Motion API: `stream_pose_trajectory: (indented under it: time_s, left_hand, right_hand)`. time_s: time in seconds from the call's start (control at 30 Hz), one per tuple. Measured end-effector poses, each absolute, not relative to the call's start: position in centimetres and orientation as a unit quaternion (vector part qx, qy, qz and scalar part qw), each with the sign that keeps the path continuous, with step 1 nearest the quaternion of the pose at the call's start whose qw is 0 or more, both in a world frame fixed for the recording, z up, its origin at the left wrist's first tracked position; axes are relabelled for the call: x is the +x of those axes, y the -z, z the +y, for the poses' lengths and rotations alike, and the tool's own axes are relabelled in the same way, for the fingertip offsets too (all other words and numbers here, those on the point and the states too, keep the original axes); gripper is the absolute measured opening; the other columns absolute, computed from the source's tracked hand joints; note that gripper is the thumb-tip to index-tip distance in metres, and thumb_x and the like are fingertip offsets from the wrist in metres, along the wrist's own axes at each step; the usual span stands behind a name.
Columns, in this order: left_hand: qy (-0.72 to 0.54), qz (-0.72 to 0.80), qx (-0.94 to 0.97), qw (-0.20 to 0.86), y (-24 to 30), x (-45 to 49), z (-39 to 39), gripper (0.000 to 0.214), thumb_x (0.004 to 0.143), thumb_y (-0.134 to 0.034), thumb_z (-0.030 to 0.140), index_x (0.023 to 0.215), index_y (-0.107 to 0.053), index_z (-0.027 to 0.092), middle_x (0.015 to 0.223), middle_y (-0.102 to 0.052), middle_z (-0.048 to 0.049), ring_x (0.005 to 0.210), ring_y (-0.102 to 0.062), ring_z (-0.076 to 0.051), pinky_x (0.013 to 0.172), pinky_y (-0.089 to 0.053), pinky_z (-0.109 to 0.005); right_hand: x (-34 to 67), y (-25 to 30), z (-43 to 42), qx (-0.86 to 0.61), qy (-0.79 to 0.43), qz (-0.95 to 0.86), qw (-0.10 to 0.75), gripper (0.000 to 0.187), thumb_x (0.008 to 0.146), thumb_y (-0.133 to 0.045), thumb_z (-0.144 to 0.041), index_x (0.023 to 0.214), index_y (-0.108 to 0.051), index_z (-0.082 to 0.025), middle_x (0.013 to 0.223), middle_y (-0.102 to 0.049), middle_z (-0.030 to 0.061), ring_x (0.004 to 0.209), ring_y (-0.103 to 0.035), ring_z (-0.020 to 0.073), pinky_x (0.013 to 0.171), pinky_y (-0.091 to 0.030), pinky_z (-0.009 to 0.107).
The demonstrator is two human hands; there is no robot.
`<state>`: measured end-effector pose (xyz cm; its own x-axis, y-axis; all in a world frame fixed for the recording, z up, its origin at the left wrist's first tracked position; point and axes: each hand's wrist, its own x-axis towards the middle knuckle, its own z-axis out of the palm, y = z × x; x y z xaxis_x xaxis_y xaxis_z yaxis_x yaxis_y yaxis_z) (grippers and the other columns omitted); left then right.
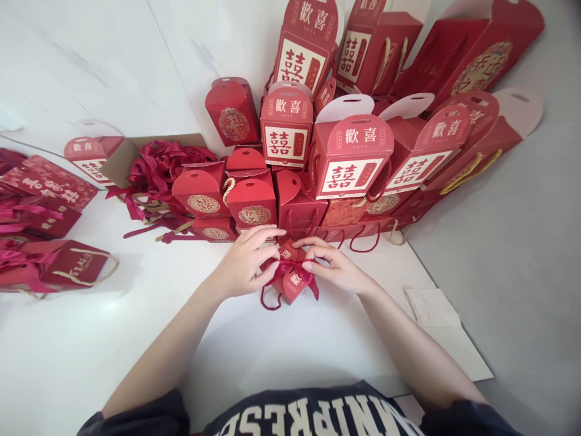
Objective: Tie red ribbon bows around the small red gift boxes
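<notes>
A small red gift box (293,283) with a dark red ribbon bow (295,270) sits on the white table (136,339) in front of me. My left hand (245,263) rests on its left side, fingers pinched on the ribbon's left loop. On the right side my right hand (333,266) pinches the bow's other loop. A red cord handle (267,300) hangs off the box toward me.
Several red gift boxes (349,154) with gold characters are stacked behind the box. An open carton of red ribbons (158,166) stands at the back left. More red boxes (49,260) lie at the far left. White paper (431,309) lies at the right edge.
</notes>
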<state>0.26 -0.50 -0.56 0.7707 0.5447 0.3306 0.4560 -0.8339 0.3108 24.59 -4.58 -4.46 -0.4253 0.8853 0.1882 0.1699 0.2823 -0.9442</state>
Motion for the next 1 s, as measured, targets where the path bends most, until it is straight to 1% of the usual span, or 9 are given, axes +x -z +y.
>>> stream_pose_trajectory:
  time_s: [0.2,0.33,0.43,0.6,0.73,0.77,0.83,0.9,1.0]
  left_hand:
    - [-0.223,0.285,0.87,0.336,1.9,0.6,-0.1,0.023,0.091,-0.052,0.022,0.071,-0.06,0.017,0.136,-0.053,-0.0077,0.127,-0.048,-0.025,0.108,-0.039,-0.045]
    - [-0.241,0.304,0.839,0.381,3.2,1.0,0.3,0.03,0.093,-0.05,0.028,0.07,-0.064,0.016,0.133,-0.056,-0.009,0.12,-0.053,-0.024,0.105,-0.042,-0.044]
    - [-0.261,0.32,0.819,0.399,3.9,1.4,0.2,0.032,0.091,-0.054,0.031,0.064,-0.061,0.015,0.129,-0.058,-0.0103,0.117,-0.055,-0.023,0.102,-0.044,-0.043]
    - [-0.334,0.341,0.762,0.438,5.7,2.2,-0.1,0.039,0.089,-0.056,0.033,0.055,-0.052,0.015,0.124,-0.062,-0.0108,0.111,-0.059,-0.023,0.101,-0.044,-0.045]
    - [-0.365,0.353,0.707,0.493,6.7,2.5,-0.6,0.041,0.09,-0.055,0.035,0.055,-0.049,0.015,0.128,-0.059,-0.0116,0.111,-0.059,-0.023,0.098,-0.047,-0.043]
    - [-0.368,0.352,0.701,0.5,6.8,2.4,-0.7,0.041,0.091,-0.055,0.035,0.056,-0.048,0.015,0.129,-0.059,-0.0116,0.11,-0.059,-0.023,0.097,-0.047,-0.043]
    - [-0.37,0.35,0.695,0.508,6.9,2.4,-0.9,0.041,0.091,-0.054,0.035,0.056,-0.045,0.016,0.13,-0.058,-0.012,0.109,-0.06,-0.023,0.096,-0.048,-0.043]
    - [-0.373,0.352,0.695,0.504,7.0,2.3,-1.1,0.042,0.092,-0.054,0.035,0.056,-0.043,0.016,0.129,-0.058,-0.0126,0.108,-0.06,-0.023,0.096,-0.048,-0.042]
    - [-0.389,0.36,0.693,0.489,7.3,2.1,-1.2,0.042,0.092,-0.054,0.035,0.056,-0.041,0.016,0.128,-0.058,-0.0126,0.108,-0.06,-0.022,0.095,-0.049,-0.042]
  right_hand:
    - [24.4,4.6,-4.6,-0.376,-0.492,-0.676,0.399,0.024,0.093,-0.056,-0.039,0.077,-0.062,-0.02,0.129,-0.054,0.0069,0.117,-0.055,0.0215,0.105,-0.039,0.04]
    - [24.3,4.9,-4.4,-0.38,-0.514,-0.652,0.408,0.025,0.092,-0.056,-0.039,0.077,-0.063,-0.02,0.13,-0.054,0.0073,0.12,-0.054,0.0222,0.104,-0.04,0.04]
    - [24.2,5.2,-4.4,-0.391,-0.516,-0.641,0.412,0.028,0.091,-0.059,-0.04,0.072,-0.06,-0.019,0.129,-0.054,0.0072,0.118,-0.054,0.0224,0.102,-0.042,0.039]
    - [23.8,5.7,-4.3,-0.402,-0.545,-0.602,0.422,0.034,0.089,-0.06,-0.044,0.066,-0.057,-0.018,0.129,-0.052,0.0073,0.114,-0.055,0.0221,0.083,-0.051,0.033]
    - [23.7,6.7,-4.4,-0.4,-0.572,-0.57,0.435,0.038,0.088,-0.059,-0.048,0.066,-0.055,-0.017,0.131,-0.049,0.0082,0.094,-0.06,0.0187,0.063,-0.05,0.028]
    - [23.6,7.0,-4.5,-0.399,-0.573,-0.564,0.441,0.039,0.088,-0.058,-0.049,0.066,-0.055,-0.018,0.132,-0.049,0.0083,0.092,-0.06,0.0184,0.065,-0.05,0.029]
    - [23.6,7.6,-4.8,-0.394,-0.564,-0.561,0.459,0.039,0.089,-0.057,-0.048,0.065,-0.054,-0.018,0.129,-0.051,0.0084,0.099,-0.059,0.0203,0.078,-0.05,0.033]
    - [23.7,8.0,-5.0,-0.39,-0.549,-0.564,0.478,0.039,0.09,-0.057,-0.047,0.063,-0.055,-0.018,0.126,-0.052,0.0083,0.111,-0.055,0.0229,0.093,-0.045,0.037]
    - [23.7,8.5,-5.2,-0.388,-0.533,-0.568,0.493,0.038,0.091,-0.056,-0.045,0.063,-0.056,-0.019,0.123,-0.052,0.0073,0.122,-0.049,0.0239,0.106,-0.036,0.039]
